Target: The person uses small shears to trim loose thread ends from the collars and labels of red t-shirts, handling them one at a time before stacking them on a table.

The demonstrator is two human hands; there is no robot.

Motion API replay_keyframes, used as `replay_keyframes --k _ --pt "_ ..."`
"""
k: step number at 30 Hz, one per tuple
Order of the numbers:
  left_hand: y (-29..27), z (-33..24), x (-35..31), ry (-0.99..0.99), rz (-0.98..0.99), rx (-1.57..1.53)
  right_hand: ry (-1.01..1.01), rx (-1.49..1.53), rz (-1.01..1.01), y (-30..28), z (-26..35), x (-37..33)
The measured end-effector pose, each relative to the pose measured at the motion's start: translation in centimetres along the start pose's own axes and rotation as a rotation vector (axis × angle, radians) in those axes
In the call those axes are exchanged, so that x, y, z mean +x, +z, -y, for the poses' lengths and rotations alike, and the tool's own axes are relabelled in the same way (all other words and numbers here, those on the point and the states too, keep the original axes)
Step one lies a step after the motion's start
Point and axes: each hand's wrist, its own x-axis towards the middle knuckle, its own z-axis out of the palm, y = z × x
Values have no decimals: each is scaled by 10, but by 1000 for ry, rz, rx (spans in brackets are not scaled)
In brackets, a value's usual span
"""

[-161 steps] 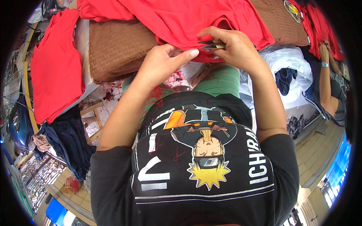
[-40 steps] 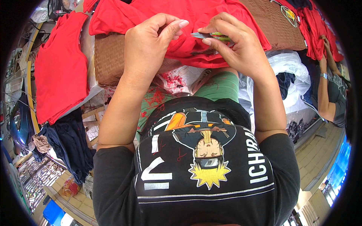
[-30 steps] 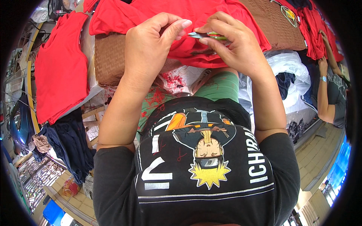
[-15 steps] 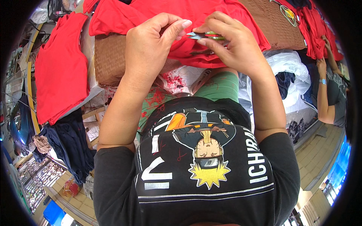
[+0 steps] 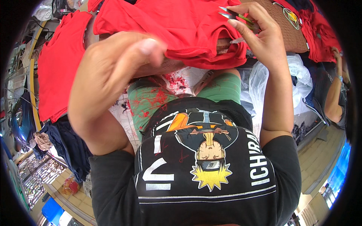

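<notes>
In my right hand (image 5: 264, 34) is a pair of thread snips (image 5: 245, 19) with green handles; the pointed blades face left, parted, above the red garment. My left hand (image 5: 117, 60) is raised over the near left side of that cloth, blurred by motion. Its thumb and fingers are drawn together in a pinch, and whatever lies between them is too smeared to make out. The red garment (image 5: 188, 30) spreads across the work surface in front of me, its near edge hanging over my lap.
Another red garment (image 5: 62, 71) lies at the left, with dark clothes (image 5: 69, 147) hanging below it. Red thread scraps (image 5: 154, 98) cling to my green shorts. At the right are a clear plastic bag (image 5: 298, 75), more red cloth (image 5: 320, 34) and another person's arm (image 5: 333, 100).
My hands have moved apart: the left came back toward me and to the left, the right went up and to the right with the snips. The red garment's near edge has shifted.
</notes>
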Motion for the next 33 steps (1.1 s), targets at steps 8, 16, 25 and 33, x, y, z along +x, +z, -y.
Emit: replay_keyframes --k 8,16,25,33 --pt "69 64 35 -262 80 35 -77 -230 248 -34 -7 35" --pt "-9 102 60 -35 -849 -80 -548 -1191 24 -267 -104 51" --pt "84 76 60 12 -607 497 44 -101 163 61 -28 21" --pt "92 87 67 247 -814 355 168 195 49 87 -46 15"
